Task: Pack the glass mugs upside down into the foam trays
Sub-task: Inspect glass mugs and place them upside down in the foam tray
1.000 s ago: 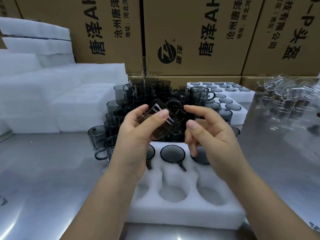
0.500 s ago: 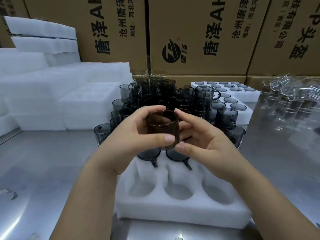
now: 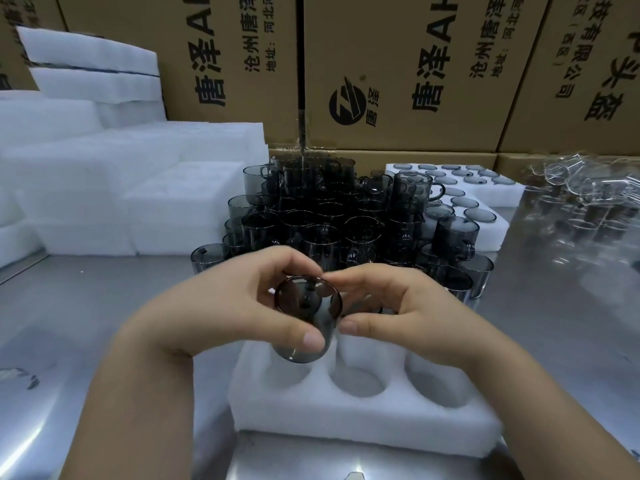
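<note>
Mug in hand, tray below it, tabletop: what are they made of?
Mug: smoky grey glass, glossy; it is see-through, with highlights on its wall.
Tray: white foam, matte; the pocket edges look soft and rounded.
Tabletop: probably stainless steel, brushed; it gives blurred, streaky reflections.

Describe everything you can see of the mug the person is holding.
The held mug is cylindrical, of smoky grey see-through glass. It is tilted, one round end facing up toward the camera, the other pointing down over the near-left pocket of the foam tray, not yet seated. The left hand grips its wall with thumb and curled fingers; the right hand pinches its right side. Its handle is unclear.
</note>
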